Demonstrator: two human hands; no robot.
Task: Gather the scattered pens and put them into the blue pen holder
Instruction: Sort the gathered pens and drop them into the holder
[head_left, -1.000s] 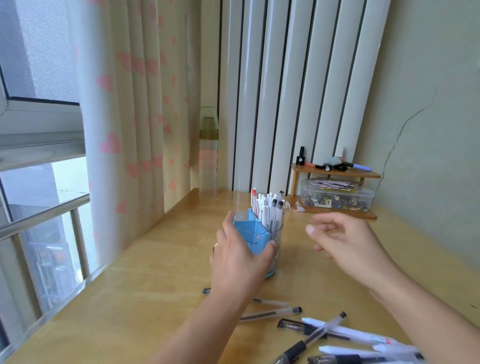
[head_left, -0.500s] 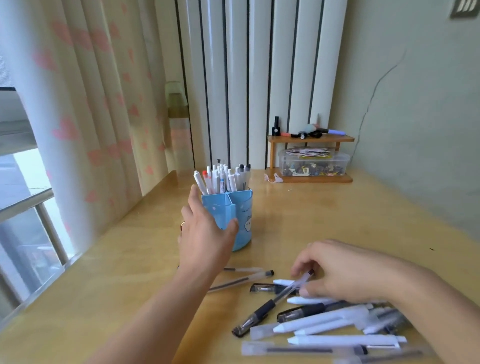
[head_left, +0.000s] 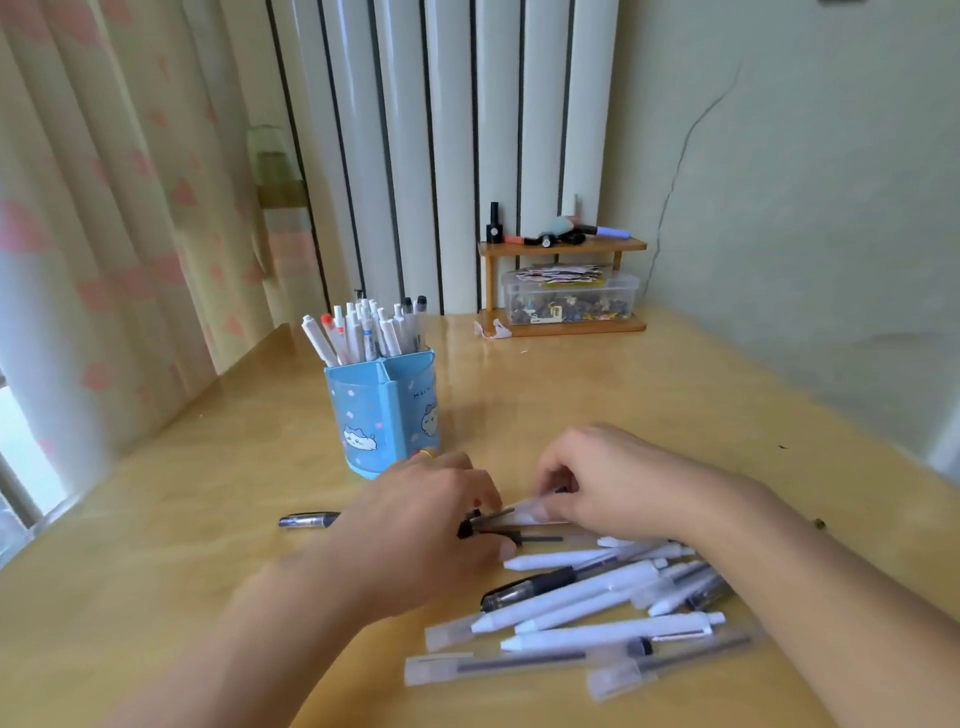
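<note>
Closest to me there's a messy pile of pens (head_left: 597, 618) on the desk (head_left: 675, 426), mostly white and clear ones fanned out toward 4 o'clock. Just past that, both hands have come down onto the pile: a second ago the left hand (head_left: 421, 525) was up cupping the holder, now it's let go and is pinching a couple of dark pens, while the right hand (head_left: 613, 483) curls around a clear one beside it. One stray pen (head_left: 309, 520) lies off at 9 o'clock. Further back at 11 o'clock the blue pen holder (head_left: 383, 413) stands upright, already pretty stuffed, so looks like another batch is coming.
</note>
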